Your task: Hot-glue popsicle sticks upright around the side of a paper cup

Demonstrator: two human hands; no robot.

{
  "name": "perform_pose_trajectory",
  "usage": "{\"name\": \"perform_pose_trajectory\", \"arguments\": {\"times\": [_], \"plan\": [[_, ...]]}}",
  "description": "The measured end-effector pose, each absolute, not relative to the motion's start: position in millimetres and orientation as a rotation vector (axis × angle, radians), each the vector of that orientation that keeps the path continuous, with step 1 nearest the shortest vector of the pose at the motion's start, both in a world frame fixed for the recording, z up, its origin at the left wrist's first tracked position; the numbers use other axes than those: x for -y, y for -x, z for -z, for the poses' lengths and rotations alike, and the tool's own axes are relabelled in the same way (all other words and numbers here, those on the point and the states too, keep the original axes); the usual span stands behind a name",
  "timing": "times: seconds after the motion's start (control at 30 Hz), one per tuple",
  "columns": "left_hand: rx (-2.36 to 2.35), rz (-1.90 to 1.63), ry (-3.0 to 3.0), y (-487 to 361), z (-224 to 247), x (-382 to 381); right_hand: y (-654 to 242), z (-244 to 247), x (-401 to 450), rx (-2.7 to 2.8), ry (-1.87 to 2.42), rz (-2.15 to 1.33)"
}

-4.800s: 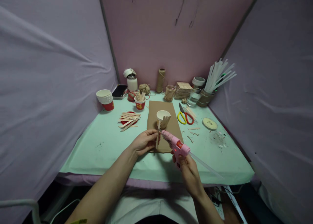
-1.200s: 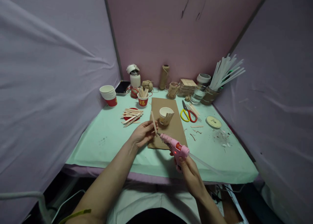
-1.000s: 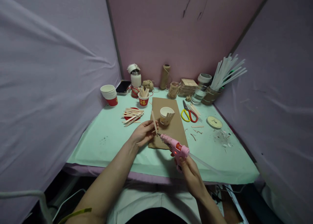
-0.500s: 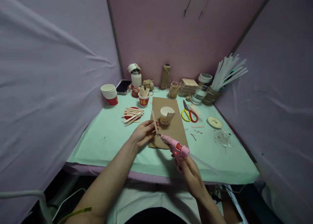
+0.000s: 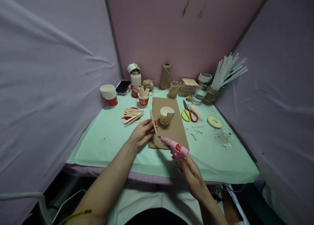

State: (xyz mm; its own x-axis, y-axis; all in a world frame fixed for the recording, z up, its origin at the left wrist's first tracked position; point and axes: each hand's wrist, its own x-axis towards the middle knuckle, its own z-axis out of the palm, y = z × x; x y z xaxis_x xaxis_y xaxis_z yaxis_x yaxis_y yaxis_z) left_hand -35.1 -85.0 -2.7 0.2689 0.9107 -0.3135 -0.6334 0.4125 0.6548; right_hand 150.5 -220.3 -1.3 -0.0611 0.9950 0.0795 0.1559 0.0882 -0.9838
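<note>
Between its fingertips my left hand [image 5: 143, 132] pinches a flat wooden craft stick [image 5: 153, 122], tilted with its top away from me. My right hand [image 5: 188, 169] is wrapped round the handle of a pink hot glue gun [image 5: 174, 147], whose small red light glows. The gun's nozzle is close to the stick's lower end; whether they touch I cannot tell. Just beyond, a paper cup [image 5: 166, 111] with several short sticks on its right side stands upright on a brown cardboard sheet [image 5: 171, 133]. A clear glue stick [image 5: 202, 161] trails from the back of the gun.
Loose craft sticks lie on a red plate [image 5: 132, 115] at left, near stacked paper cups [image 5: 109, 94] and a red cup of sticks [image 5: 143, 100]. Scissors [image 5: 188, 113] and a round lid [image 5: 215, 121] lie right. Glue sticks [image 5: 228, 71] stand in a pot; twine [image 5: 165, 76] stands behind.
The craft stick's lower end and the glue gun's nozzle have shifted slightly relative to each other. Both hands keep their grip, and the view has moved a little.
</note>
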Motion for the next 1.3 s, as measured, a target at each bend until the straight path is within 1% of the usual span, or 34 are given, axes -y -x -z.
{"name": "perform_pose_trajectory", "arguments": {"times": [0.47,1.3], "plan": [[-0.722,-0.976,-0.510,35,12,86,-146,16,221,1.168,1.299,-1.080],[-0.737,-0.895,-0.617,28,10,92,-142,12,213,1.186,1.290,-1.038]]}}
